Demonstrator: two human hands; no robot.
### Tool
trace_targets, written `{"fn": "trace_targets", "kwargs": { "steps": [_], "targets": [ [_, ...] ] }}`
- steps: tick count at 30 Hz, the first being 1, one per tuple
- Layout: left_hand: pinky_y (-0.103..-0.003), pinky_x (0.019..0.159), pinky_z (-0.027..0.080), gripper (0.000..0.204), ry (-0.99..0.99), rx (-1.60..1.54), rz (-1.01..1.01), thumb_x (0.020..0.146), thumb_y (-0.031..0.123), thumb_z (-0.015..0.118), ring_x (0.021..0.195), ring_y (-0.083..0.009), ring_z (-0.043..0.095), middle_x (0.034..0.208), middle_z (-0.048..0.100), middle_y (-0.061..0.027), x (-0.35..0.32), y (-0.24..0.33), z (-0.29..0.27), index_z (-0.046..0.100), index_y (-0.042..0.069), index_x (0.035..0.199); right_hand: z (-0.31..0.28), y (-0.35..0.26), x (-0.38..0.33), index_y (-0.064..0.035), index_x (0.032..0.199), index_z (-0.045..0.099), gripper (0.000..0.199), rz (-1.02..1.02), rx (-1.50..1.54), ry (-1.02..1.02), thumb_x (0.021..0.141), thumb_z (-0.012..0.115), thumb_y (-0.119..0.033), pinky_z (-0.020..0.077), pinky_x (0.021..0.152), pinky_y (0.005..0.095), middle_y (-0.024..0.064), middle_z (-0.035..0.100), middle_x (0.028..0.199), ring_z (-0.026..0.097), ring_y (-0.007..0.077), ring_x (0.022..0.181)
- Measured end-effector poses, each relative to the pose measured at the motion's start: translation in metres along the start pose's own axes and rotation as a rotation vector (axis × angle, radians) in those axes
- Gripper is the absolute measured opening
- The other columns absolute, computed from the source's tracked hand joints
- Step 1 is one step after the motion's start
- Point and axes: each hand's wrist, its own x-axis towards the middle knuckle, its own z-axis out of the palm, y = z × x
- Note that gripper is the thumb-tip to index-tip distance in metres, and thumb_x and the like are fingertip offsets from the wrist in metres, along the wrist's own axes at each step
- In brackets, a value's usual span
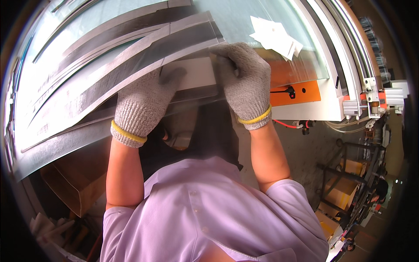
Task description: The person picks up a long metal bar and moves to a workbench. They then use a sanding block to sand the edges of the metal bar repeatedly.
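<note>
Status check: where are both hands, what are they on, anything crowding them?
Left hand flat on the glass sheet. Right hand curled over its near edge. White paper slips beyond, clear of hands.

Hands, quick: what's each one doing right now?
Left hand: gloved, pressed flat on the clear sheet, not gripping.
Right hand: gloved, fingers curled over the sheet's edge, gripping it.

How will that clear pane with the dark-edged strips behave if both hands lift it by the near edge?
Probably stiff: the pane keeps a straight near edge under the left hand and right hand. Likely heavy and awkward, since it spans most of the white table. Its glossy surface looks slippery and breakable; both hands wear knit gloves.
</note>
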Motion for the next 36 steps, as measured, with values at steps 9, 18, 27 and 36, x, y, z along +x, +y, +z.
{"fn": "trace_targets", "kwargs": {
  "steps": [9,18,27,36],
  "targets": [
    [-0.037,0.113,0.040,0.048,0.293,-0.403,0.120,0.094,0.000,0.051,0.130,-0.0264,0.057,0.135,0.065,-0.0131,0.007,-0.022,0.004,0.055,0.005,0.142,0.003,-0.011,0.012,-0.0047,0.092,0.069,0.010,-0.164,-0.403,-0.154,0.082,0.070,-0.008,0.0511,0.073,0.0434,0.0119,0.062,0.085,0.063,0.0333,0.081],
    [-0.038,0.110,0.044,0.040,0.443,-0.081,0.230,0.098,0.006,0.054,0.126,-0.0290,0.060,0.134,0.064,-0.0147,0.004,-0.037,0.018,0.058,0.003,0.138,-0.025,-0.028,-0.013,-0.0053,0.088,0.063,0.016,-0.535,-0.050,-0.082,0.074,0.069,0.000,0.0453,0.069,0.0427,0.0093,0.056,0.082,0.055,0.0289,0.077],
    [-0.044,0.110,0.042,0.070,-0.048,-0.229,0.149,0.084,0.040,0.078,0.130,-0.0383,0.054,0.140,0.057,-0.0216,-0.001,-0.010,0.000,0.056,0.006,0.141,-0.068,0.060,0.025,0.0022,0.109,0.071,0.022,0.072,-0.741,0.132,0.096,0.059,-0.011,0.0568,0.086,0.0418,0.0212,0.066,0.108,0.069,0.0327,0.100],
    [-0.044,0.113,0.040,0.082,-0.156,-0.161,0.217,0.077,0.041,0.084,0.133,-0.0384,0.051,0.145,0.054,-0.0186,0.000,-0.010,-0.005,0.052,0.013,0.147,-0.047,0.021,0.004,-0.0021,0.113,0.075,0.020,-0.062,-0.262,-0.041,0.096,0.066,-0.009,0.0547,0.085,0.0321,0.0129,0.072,0.101,0.069,0.0209,0.098]
  ]
}}
